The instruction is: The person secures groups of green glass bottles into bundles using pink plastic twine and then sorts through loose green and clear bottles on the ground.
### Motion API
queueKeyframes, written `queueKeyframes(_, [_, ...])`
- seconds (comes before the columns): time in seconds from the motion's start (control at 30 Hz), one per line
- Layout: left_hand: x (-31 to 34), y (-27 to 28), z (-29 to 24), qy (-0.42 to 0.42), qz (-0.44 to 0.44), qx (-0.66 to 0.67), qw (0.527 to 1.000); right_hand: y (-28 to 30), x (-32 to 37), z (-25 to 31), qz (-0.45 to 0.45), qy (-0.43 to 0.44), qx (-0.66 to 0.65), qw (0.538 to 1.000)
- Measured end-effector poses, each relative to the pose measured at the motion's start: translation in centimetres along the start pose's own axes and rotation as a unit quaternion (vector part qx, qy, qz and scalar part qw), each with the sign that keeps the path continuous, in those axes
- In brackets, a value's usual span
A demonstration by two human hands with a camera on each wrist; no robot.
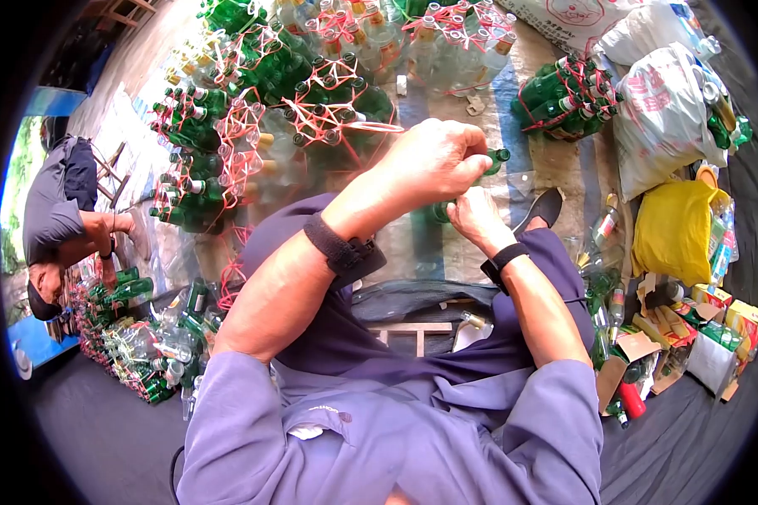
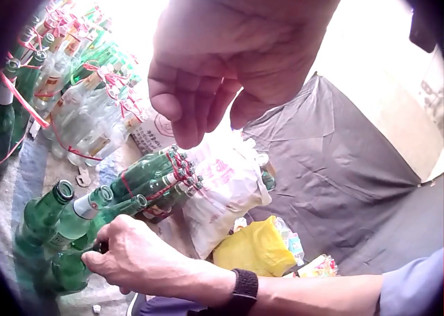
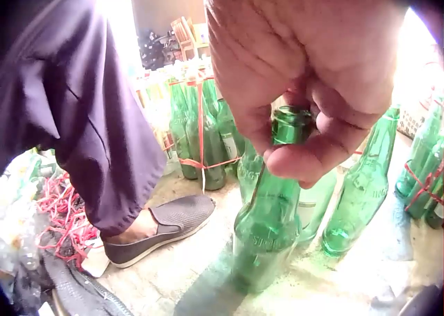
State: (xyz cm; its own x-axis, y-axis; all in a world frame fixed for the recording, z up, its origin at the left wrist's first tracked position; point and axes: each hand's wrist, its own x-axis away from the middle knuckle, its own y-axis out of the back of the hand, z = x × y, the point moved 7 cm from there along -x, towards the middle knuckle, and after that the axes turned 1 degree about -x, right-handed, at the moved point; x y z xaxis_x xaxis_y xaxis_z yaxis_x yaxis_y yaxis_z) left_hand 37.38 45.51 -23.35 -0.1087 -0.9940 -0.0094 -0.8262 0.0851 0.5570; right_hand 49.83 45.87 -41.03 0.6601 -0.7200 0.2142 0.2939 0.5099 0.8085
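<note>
My right hand (image 1: pixel 480 219) pinches the neck of a green glass bottle (image 3: pixel 267 222) between thumb and fingers. That bottle stands upright on the ground sheet, and the right wrist view shows more green bottles (image 3: pixel 361 191) close behind it. Just above and in front of the right hand is my left hand (image 1: pixel 434 168), its fingers loosely curled. In the left wrist view nothing shows between those fingers. Below the left hand, a small group of loose green bottles (image 2: pixel 41 215) stands beside the right hand, one with a pale neck label.
Bundles of bottles tied with pink string (image 1: pixel 337 93) stand ahead and left. A tied green bundle (image 1: pixel 564 97), white sacks (image 1: pixel 661 118) and a yellow bag (image 1: pixel 674 231) lie right. Cartons (image 1: pixel 665 328) are near right. Another person (image 1: pixel 67 210) bends over bottles at far left.
</note>
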Motion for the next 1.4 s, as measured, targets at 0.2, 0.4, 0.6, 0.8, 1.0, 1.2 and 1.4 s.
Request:
queueKeyframes(0.2, [-0.2, -0.1, -0.3, -0.047, -0.032, -0.033, 0.998, -4.6, -0.9, -2.5, 0.083, 0.011, 0.02, 0.996])
queueKeyframes(0.4, [0.0, -1.2, -0.7, -0.03, -0.025, -0.078, 0.996, -0.9, -0.1, 2.4, -0.135, 0.138, -0.062, 0.979])
queueKeyframes(0.6, [0.1, -1.2, -0.9, -0.033, -0.065, -0.077, 0.994, -2.4, -1.8, -0.1, -0.055, 0.11, -0.056, 0.991])
queueKeyframes(0.8, [0.4, -2.3, -1.7, -0.055, -0.089, -0.077, 0.991, -2.9, -1.5, -3.2, 0.005, 0.07, -0.033, 0.997])
queueKeyframes(1.0, [0.9, -2.4, -2.5, -0.069, -0.077, -0.093, 0.99, -3.4, -1.0, -5.9, 0.047, 0.045, -0.018, 0.998])
queueKeyframes(1.2, [0.9, -2.0, -2.5, -0.065, -0.076, -0.088, 0.991, -3.5, -0.2, -9.7, 0.088, 0.026, -0.014, 0.996])
queueKeyframes(1.4, [0.7, -0.1, -1.9, -0.076, -0.116, -0.046, 0.989, -0.7, -1.0, -17.2, 0.067, 0.081, -0.027, 0.994])
